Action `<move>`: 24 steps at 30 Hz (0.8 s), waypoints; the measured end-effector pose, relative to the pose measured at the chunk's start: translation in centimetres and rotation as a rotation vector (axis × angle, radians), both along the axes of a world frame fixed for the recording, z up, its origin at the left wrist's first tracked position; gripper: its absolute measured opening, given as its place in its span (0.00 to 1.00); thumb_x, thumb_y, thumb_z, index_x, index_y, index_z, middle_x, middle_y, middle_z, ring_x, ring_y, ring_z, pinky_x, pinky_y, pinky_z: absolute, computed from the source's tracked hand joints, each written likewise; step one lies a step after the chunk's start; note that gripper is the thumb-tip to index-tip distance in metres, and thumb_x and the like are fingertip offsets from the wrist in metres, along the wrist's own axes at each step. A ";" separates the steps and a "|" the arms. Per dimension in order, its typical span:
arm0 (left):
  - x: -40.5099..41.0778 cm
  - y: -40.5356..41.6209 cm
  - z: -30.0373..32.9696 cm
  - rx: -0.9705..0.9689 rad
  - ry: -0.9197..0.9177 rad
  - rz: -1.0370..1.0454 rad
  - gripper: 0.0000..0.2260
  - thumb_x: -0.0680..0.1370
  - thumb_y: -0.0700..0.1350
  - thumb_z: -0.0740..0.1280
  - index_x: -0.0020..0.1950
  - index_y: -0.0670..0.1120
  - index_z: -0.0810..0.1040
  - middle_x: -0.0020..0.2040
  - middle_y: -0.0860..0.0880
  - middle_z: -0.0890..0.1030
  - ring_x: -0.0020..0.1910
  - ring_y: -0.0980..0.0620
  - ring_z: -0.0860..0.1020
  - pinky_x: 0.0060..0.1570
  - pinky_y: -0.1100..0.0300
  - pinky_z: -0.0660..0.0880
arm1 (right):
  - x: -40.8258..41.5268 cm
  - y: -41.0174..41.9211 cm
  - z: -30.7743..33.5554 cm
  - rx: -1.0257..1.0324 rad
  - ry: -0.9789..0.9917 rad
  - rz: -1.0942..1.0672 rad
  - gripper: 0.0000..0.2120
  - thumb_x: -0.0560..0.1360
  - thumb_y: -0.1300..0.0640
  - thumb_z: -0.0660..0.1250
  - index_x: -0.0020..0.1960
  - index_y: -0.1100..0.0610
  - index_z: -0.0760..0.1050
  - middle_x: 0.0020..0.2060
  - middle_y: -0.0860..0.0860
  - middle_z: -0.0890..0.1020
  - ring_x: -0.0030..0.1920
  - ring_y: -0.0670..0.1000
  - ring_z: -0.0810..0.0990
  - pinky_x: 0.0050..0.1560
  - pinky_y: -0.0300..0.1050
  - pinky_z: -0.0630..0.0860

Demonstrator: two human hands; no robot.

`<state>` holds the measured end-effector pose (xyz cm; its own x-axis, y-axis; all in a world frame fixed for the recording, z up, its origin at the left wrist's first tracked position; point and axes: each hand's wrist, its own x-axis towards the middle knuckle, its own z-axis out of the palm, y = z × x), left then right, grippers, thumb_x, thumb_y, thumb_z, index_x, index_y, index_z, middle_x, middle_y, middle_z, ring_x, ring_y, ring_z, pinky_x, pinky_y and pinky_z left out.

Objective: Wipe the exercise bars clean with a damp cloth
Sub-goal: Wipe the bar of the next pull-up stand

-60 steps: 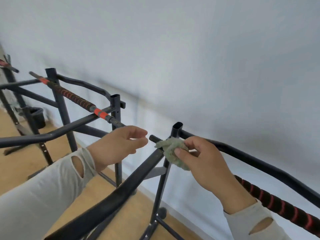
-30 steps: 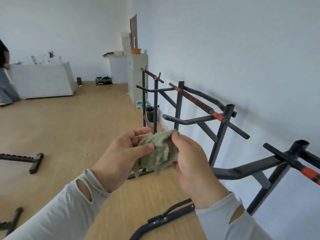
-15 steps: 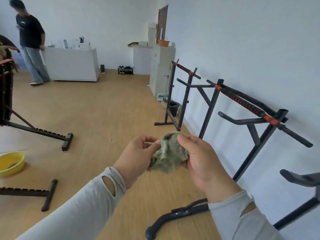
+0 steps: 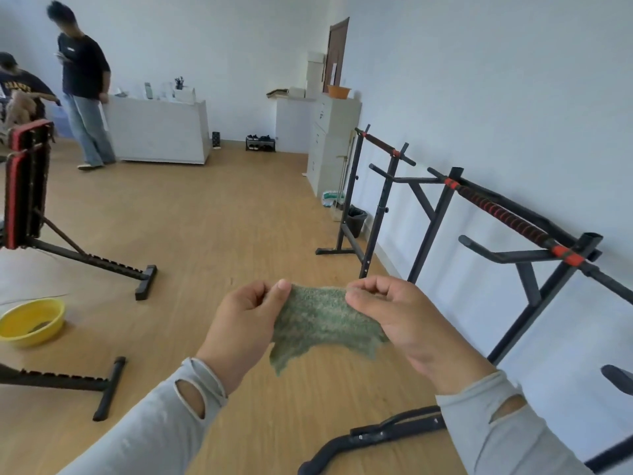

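Two hands pinch the cloth's [image 4: 322, 320] top corners: left hand [image 4: 248, 315], right hand [image 4: 394, 315], spread at chest height, well apart from the exercise bars [image 4: 496, 210] at right. Refold to a clean face, then wrap the bar fully.

left hand [image 4: 245, 318] and right hand [image 4: 399, 317] raised, fingers curled, pinching.

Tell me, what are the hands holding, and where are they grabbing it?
Both hands hold the green cloth spread out between them. The left hand pinches its top left corner and the right hand pinches its top right corner.
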<state>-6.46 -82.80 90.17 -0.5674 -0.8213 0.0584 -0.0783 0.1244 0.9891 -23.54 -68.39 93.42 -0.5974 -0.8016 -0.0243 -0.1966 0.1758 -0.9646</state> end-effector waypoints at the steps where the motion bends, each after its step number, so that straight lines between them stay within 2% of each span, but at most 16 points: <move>1: -0.3 -0.7 0.2 -0.012 -0.006 0.010 0.26 0.78 0.62 0.65 0.46 0.37 0.78 0.33 0.46 0.74 0.32 0.48 0.72 0.35 0.51 0.73 | -0.7 0.1 -0.1 0.011 -0.025 0.019 0.06 0.76 0.53 0.75 0.52 0.51 0.85 0.50 0.54 0.87 0.55 0.57 0.85 0.60 0.53 0.81; 3: -1.2 -1.6 0.8 0.017 -0.003 -0.019 0.30 0.75 0.67 0.67 0.46 0.38 0.78 0.34 0.42 0.76 0.32 0.44 0.74 0.36 0.45 0.78 | -2.0 0.2 -0.1 0.020 -0.057 0.042 0.06 0.77 0.54 0.75 0.53 0.52 0.85 0.49 0.56 0.87 0.52 0.58 0.86 0.59 0.53 0.81; 5: -2.5 -2.0 1.7 0.099 0.018 -0.095 0.32 0.70 0.69 0.70 0.47 0.38 0.79 0.37 0.40 0.78 0.35 0.42 0.78 0.39 0.39 0.80 | -3.1 0.2 -0.2 0.013 -0.041 0.024 0.05 0.79 0.53 0.72 0.50 0.53 0.86 0.42 0.58 0.85 0.43 0.55 0.83 0.49 0.49 0.80; 7: -3.8 -2.1 2.4 0.204 0.042 -0.201 0.27 0.71 0.63 0.74 0.49 0.38 0.80 0.41 0.39 0.81 0.39 0.43 0.81 0.41 0.46 0.81 | -4.5 0.0 -0.3 -0.016 -0.030 -0.034 0.07 0.80 0.52 0.70 0.48 0.53 0.85 0.38 0.54 0.82 0.39 0.55 0.79 0.45 0.50 0.78; 9: -5.2 -2.0 2.7 0.246 0.073 -0.275 0.17 0.76 0.53 0.72 0.51 0.39 0.79 0.43 0.39 0.82 0.40 0.45 0.82 0.42 0.51 0.80 | -5.9 -0.3 -0.3 -0.051 -0.034 -0.094 0.09 0.81 0.50 0.68 0.47 0.51 0.85 0.38 0.47 0.84 0.42 0.52 0.81 0.49 0.50 0.77; 10: -5.9 -2.0 2.7 0.225 0.065 -0.274 0.14 0.78 0.50 0.70 0.51 0.38 0.80 0.43 0.39 0.80 0.39 0.46 0.81 0.42 0.51 0.81 | -6.6 -0.3 -0.4 -0.070 -0.036 -0.110 0.10 0.81 0.49 0.68 0.46 0.50 0.85 0.38 0.45 0.84 0.44 0.51 0.81 0.51 0.50 0.77; 12: -7.0 -2.5 2.4 0.142 0.000 -0.217 0.20 0.80 0.55 0.67 0.51 0.37 0.80 0.41 0.42 0.78 0.38 0.46 0.77 0.47 0.45 0.79 | -7.8 -0.6 -0.7 -0.096 -0.041 -0.142 0.11 0.81 0.48 0.67 0.46 0.50 0.85 0.42 0.48 0.85 0.49 0.51 0.82 0.59 0.53 0.78; 14: -8.6 -2.8 2.1 0.014 -0.094 -0.150 0.25 0.78 0.62 0.65 0.49 0.38 0.81 0.35 0.46 0.74 0.36 0.47 0.72 0.45 0.45 0.74 | -9.2 -0.8 -1.1 -0.113 -0.035 -0.171 0.12 0.82 0.48 0.67 0.46 0.53 0.84 0.43 0.55 0.82 0.46 0.53 0.81 0.61 0.57 0.80; 16: -9.6 -3.0 2.0 -0.055 -0.113 -0.086 0.22 0.79 0.63 0.64 0.45 0.44 0.84 0.33 0.46 0.77 0.35 0.46 0.73 0.44 0.49 0.73 | -10.2 -1.0 -1.4 -0.123 -0.025 -0.194 0.12 0.82 0.49 0.67 0.46 0.54 0.84 0.43 0.61 0.82 0.45 0.60 0.81 0.56 0.56 0.81; 17: -9.8 -3.2 2.0 -0.069 -0.097 -0.067 0.22 0.79 0.63 0.64 0.44 0.45 0.84 0.34 0.45 0.79 0.36 0.44 0.75 0.42 0.50 0.74 | -10.3 -1.2 -1.5 -0.132 -0.028 -0.202 0.11 0.82 0.50 0.67 0.46 0.53 0.84 0.43 0.60 0.83 0.44 0.59 0.82 0.52 0.52 0.83; 19: -10.7 -3.4 1.8 -0.107 -0.085 -0.014 0.25 0.78 0.63 0.65 0.43 0.40 0.80 0.32 0.44 0.74 0.33 0.46 0.70 0.37 0.53 0.69 | -10.9 -1.2 -1.7 -0.141 -0.029 -0.216 0.11 0.82 0.51 0.67 0.47 0.53 0.84 0.39 0.56 0.83 0.36 0.50 0.80 0.38 0.39 0.80; 20: -11.3 -3.5 1.8 -0.119 -0.089 0.015 0.26 0.78 0.62 0.66 0.43 0.37 0.77 0.32 0.45 0.72 0.32 0.48 0.68 0.35 0.54 0.67 | -11.3 -1.3 -1.8 -0.129 -0.018 -0.221 0.10 0.82 0.51 0.67 0.47 0.53 0.84 0.38 0.54 0.82 0.33 0.46 0.79 0.34 0.36 0.77; 21: -11.9 -3.8 1.7 -0.108 -0.088 0.031 0.28 0.78 0.62 0.66 0.43 0.35 0.75 0.32 0.46 0.71 0.32 0.49 0.68 0.33 0.53 0.69 | -11.8 -1.5 -2.0 -0.111 0.004 -0.222 0.10 0.82 0.50 0.66 0.48 0.52 0.84 0.38 0.54 0.82 0.33 0.44 0.77 0.34 0.37 0.76; 22: -12.6 -4.2 1.6 -0.072 -0.079 0.023 0.28 0.77 0.63 0.67 0.43 0.35 0.74 0.33 0.46 0.72 0.33 0.49 0.70 0.35 0.51 0.75 | -12.2 -1.7 -2.3 -0.095 0.030 -0.227 0.10 0.82 0.49 0.66 0.47 0.51 0.84 0.38 0.55 0.83 0.34 0.46 0.77 0.36 0.40 0.76; 23: -13.2 -4.7 1.4 -0.022 -0.057 -0.003 0.27 0.77 0.62 0.68 0.43 0.36 0.76 0.35 0.46 0.74 0.34 0.48 0.74 0.40 0.47 0.81 | -12.5 -1.9 -2.4 -0.081 0.050 -0.229 0.11 0.82 0.48 0.66 0.47 0.51 0.83 0.39 0.55 0.82 0.36 0.48 0.77 0.39 0.44 0.77; 24: -13.7 -5.1 1.3 0.038 -0.035 -0.032 0.25 0.78 0.61 0.68 0.44 0.37 0.78 0.37 0.44 0.78 0.37 0.47 0.78 0.46 0.45 0.83 | -12.8 -2.3 -2.5 -0.076 0.058 -0.235 0.11 0.82 0.47 0.66 0.47 0.51 0.83 0.39 0.56 0.82 0.37 0.50 0.77 0.41 0.48 0.78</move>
<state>-20.20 -87.92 91.42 -0.5949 -0.8038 0.0075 -0.1090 0.0899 0.9900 -36.29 -70.64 90.95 -0.7664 -0.6385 0.0702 -0.2141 0.1509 -0.9651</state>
